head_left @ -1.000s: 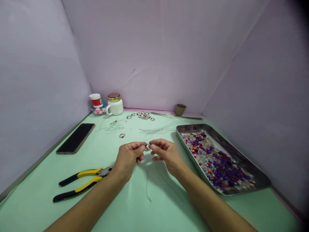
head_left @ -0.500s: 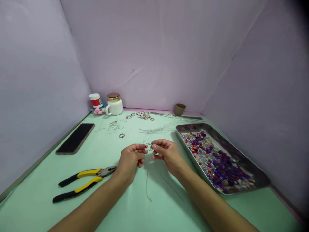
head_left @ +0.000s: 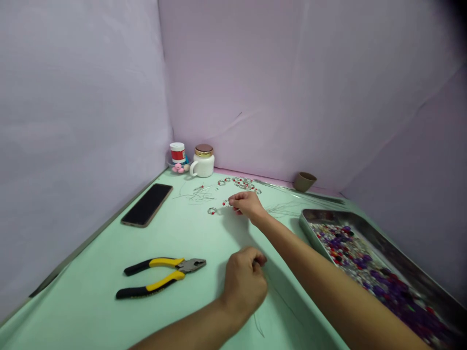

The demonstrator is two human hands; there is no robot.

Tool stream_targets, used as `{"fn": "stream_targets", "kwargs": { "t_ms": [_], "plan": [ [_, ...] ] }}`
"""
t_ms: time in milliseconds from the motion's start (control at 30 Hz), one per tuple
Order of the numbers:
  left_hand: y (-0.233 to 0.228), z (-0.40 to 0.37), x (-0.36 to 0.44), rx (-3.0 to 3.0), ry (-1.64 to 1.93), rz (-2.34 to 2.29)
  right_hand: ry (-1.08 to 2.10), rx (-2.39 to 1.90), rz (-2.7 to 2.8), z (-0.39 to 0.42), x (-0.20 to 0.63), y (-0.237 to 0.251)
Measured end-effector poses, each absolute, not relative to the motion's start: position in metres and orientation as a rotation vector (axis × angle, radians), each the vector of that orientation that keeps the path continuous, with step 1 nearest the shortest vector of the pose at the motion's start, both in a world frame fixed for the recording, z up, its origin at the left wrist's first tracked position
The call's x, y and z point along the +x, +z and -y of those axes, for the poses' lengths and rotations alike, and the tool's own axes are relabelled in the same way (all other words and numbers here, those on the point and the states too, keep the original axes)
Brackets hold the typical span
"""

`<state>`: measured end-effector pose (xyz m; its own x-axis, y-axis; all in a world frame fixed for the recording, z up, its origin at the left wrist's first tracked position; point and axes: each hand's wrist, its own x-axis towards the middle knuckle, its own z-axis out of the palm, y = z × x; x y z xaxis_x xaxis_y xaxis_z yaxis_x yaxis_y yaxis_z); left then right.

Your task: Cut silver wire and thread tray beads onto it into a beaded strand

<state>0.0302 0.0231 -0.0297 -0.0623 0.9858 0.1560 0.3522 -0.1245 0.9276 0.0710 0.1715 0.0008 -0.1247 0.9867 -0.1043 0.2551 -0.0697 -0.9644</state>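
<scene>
1 beaded ring (head_left: 225, 204) pinched at right hand (head_left: 245, 203) fingertips; left hand (head_left: 244, 283) loosely curled.

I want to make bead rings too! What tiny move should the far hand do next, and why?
Probably open the fingers and let go: the right hand holds a small red-and-clear bead ring low over the pale green table, beside another finished bead ring.

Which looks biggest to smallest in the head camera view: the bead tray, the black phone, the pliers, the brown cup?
1. Bead tray, largest, though nearness to the camera inflates it.
2. Pliers and black phone: too alike to rank; the pliers lie nearer.
3. Brown cup, smallest, but farthest away.
</scene>
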Motion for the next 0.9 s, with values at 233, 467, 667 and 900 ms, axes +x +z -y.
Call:
{"fn": "stream_targets", "kwargs": {
  "t_ms": [233, 467, 667, 900],
  "plan": [
    [-0.032, -0.023, 0.028, 1.574, 1.13, -1.457, 0.999, -1.459, 1.94, -0.2, 0.047, -0.017],
    [-0.029, -0.023, 0.025, 1.587, 1.071, -1.45, 0.612, -1.356, 2.396, -0.176, 0.043, 0.001],
    [-0.031, -0.022, 0.026, 1.598, 1.026, -1.487, 0.418, -1.308, 2.583, -0.169, 0.038, -0.003],
    [-0.029, -0.024, 0.026, 1.639, 1.029, -1.473, 0.274, -1.424, 2.532, -0.198, 0.052, -0.005]
  ]
}}
